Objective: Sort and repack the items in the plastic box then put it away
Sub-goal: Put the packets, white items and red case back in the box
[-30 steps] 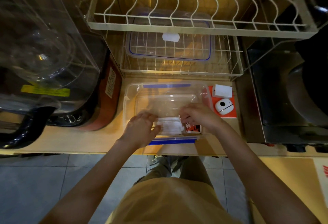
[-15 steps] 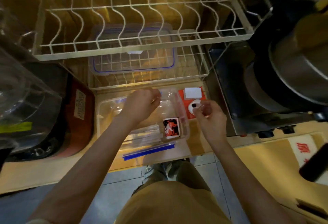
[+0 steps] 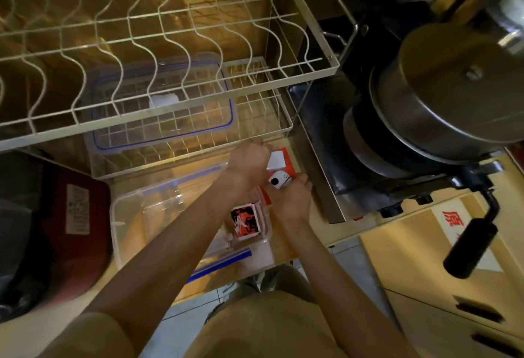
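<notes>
Mid-sort: the small round white gadget [image 3: 278, 179] at centre frame is pinched by the right hand [image 3: 292, 199]; the left hand [image 3: 249, 160], curled (grip unclear), reaches the white square card [image 3: 275, 160]. Next, both get dropped into the clear plastic box [image 3: 133, 216].

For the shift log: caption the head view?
Both hands reach past the clear plastic box for the small white device.

I see a wire rack [image 3: 158, 54] up ahead of the hands, steel pots [image 3: 442, 97] stacked off to their right with a black handle [image 3: 470, 247] nearer me, and a dark red appliance [image 3: 76, 224] far left.
</notes>
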`<state>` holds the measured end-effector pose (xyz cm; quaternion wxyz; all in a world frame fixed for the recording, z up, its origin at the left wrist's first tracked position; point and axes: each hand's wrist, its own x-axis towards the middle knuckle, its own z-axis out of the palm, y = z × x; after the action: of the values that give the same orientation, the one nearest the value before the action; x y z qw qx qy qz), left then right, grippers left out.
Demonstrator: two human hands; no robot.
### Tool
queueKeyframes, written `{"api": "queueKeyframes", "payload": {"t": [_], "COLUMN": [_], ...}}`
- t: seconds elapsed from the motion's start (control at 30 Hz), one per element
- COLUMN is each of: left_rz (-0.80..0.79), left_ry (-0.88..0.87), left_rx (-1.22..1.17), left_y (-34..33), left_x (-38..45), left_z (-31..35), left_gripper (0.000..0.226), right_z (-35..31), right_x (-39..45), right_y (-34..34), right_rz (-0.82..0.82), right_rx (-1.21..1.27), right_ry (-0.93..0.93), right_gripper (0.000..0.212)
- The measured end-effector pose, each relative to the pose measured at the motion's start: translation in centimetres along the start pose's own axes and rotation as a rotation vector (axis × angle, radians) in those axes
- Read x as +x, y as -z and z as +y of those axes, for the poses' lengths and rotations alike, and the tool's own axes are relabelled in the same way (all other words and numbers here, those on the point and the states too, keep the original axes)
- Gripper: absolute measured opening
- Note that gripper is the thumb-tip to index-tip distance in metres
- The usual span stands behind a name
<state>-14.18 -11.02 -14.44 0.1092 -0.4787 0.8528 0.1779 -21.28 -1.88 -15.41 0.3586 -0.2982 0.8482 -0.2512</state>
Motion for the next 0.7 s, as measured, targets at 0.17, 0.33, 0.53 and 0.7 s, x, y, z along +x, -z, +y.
{"api": "queueKeyframes", "payload": {"t": [0.17, 0.33, 0.53, 0.7], "left_rz": [0.018, 0.037, 0.113, 0.183], "left_ry": [-0.012, -0.022, -0.033, -0.049], "left_rx": [0.054, -0.034, -0.190, -0.345], "left_y": [-0.9, -0.5, 1.7, 3.7], "left_x": [0.6, 0.2, -1.9, -5.3], "left_z": [-0.2, -0.5, -1.3, -3.2], "left_gripper": [0.036, 0.038, 0.035, 0.040], "right_z": [0.1, 0.2, 0.5, 0.2], "right_x": [0.4, 0.6, 0.5, -0.1], "right_y": [-0.4, 0.2, 1.6, 2.6], "right_rz": [0.009, 0.007, -0.003, -0.080], "right_rx": [-0.023, 0.032, 0.077, 0.093], "right_ry": [0.018, 0.021, 0.093, 0.190], "right_gripper": [0.064, 0.052, 0.051, 0.051]}}
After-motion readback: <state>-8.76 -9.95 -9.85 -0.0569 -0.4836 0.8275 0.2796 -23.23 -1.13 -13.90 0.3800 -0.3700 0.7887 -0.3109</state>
